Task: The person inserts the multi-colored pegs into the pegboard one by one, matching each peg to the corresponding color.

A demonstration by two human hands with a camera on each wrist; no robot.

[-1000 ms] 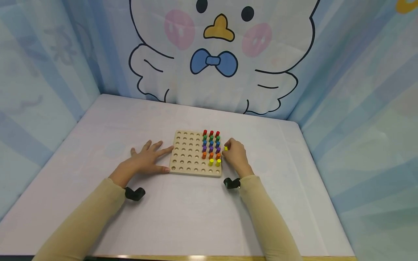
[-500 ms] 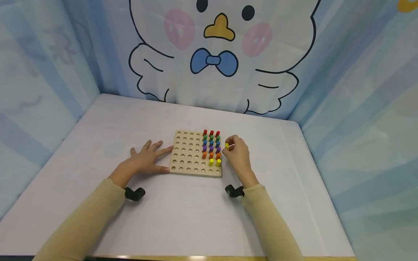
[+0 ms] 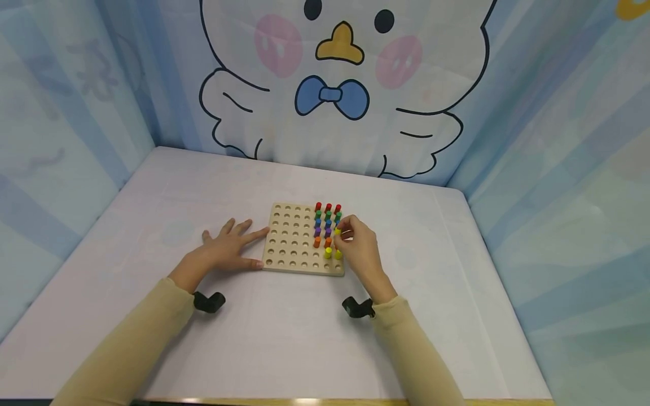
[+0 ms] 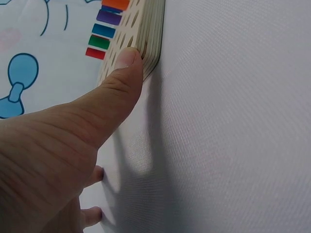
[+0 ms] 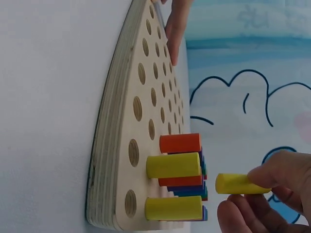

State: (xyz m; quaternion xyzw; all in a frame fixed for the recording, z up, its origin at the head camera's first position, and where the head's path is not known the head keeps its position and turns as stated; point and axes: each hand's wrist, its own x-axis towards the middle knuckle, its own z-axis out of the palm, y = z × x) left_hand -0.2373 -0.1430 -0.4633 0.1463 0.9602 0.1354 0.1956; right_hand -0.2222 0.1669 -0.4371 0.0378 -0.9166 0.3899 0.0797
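A wooden pegboard [image 3: 299, 272] lies on the table, with pegs standing in its right-hand columns. From the back come rows of red [image 3: 328, 207], green [image 3: 328, 215], blue [image 3: 328, 224], purple [image 3: 328, 232] and orange pegs [image 3: 317, 242]. Two yellow pegs [image 5: 175, 165] stand in front of them. My right hand [image 3: 361, 248] pinches another yellow peg [image 5: 238, 184] between thumb and fingers, above the board's right side and apart from the standing pegs. My left hand [image 3: 223, 252] has its fingers spread on the table. Its thumb [image 4: 119, 80] and one finger touch the board's left edge.
Bare holes [image 3: 294, 243] fill the board's left columns and front row. White cloth [image 3: 284, 332] covers the table around the board. A cartoon-printed curtain [image 3: 330, 135] rises behind the table, and blue curtains flank it. Small black cameras [image 3: 209, 303] sit on both wrists.
My right hand, first just beyond the board's right edge with the yellow peg, has moved left over its right column. The left hand and the board stay in place.
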